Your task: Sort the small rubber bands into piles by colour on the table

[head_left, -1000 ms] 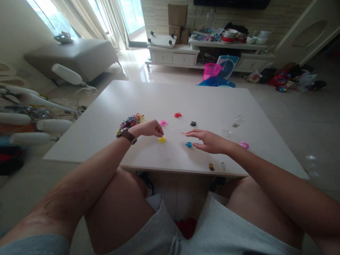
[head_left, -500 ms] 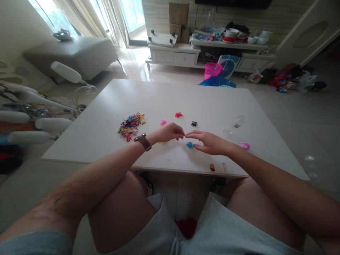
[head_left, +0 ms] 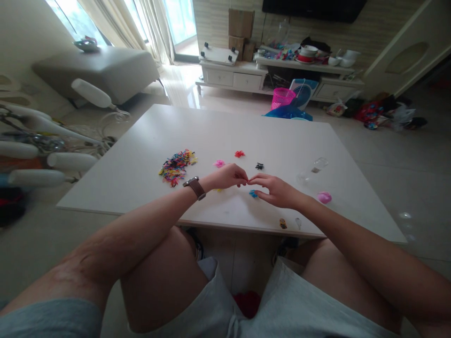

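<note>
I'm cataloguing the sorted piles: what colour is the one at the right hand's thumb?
That small pile is blue; the head view shows it best.

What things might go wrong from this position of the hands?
The blue cluster lies close beside the right hand, so a small slip might scatter it. The yellow cluster, partly hidden by the left hand, might get brushed aside. The small yellow figure lies close to the near edge of the table; a bump might knock it off.

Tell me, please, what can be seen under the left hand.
Yellow rubber bands peek out at the near edge of the left hand; whatever else lies beneath is covered.
</note>
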Demonstrator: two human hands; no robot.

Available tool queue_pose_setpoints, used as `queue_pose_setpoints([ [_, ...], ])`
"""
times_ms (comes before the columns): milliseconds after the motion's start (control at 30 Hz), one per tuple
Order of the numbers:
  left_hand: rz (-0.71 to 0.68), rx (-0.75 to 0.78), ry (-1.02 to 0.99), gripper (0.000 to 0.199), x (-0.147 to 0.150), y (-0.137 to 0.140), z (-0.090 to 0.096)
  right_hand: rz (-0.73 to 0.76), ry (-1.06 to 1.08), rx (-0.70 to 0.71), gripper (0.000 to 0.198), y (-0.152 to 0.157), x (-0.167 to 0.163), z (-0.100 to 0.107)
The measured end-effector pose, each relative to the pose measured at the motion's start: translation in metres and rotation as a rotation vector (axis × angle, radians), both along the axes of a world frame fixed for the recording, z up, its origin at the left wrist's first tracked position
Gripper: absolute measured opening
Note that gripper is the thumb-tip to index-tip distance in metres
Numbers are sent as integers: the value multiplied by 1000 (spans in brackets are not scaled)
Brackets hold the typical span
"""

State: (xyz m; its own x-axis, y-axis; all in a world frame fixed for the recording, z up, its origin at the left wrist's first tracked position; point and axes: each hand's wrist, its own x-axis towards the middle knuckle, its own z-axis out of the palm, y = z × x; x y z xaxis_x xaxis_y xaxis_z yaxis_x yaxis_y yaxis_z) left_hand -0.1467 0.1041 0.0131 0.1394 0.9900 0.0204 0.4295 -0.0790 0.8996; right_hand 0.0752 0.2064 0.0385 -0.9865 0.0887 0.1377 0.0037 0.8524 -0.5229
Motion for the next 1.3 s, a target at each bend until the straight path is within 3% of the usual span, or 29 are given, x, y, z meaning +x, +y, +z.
queue_pose_setpoints([
  [200,18,-11,19,13,-8,-6,0,-15,36,-13,37,-11,-11,-6],
  [300,94,-18,77,21,-25,-10,0,-35,43,50,35,-2,-24,-14],
  [600,736,-57,87,21,-111,-47,6,-402,-63,174,31,85,-105,-43],
  [733,945,-55,110,23,-132,-67,4,-445,-110,160,28,94,-131,-53],
  [900,1098,-85,115,24,-153,-85,-3,-462,-48,151,23,87,-135,-51],
  [1000,1144,-112,79,25,-161,-90,-5,-460,125,84,12,62,-131,-33],
  [1100,1156,-143,102,23,-164,-92,-7,-395,330,-50,20,10,-121,2],
  [1167,1143,-175,131,20,-165,-93,-8,-254,496,-87,22,-36,-109,34],
  [1300,1060,-237,158,14,-167,-96,-8,152,752,-180,7,-129,-64,109],
])
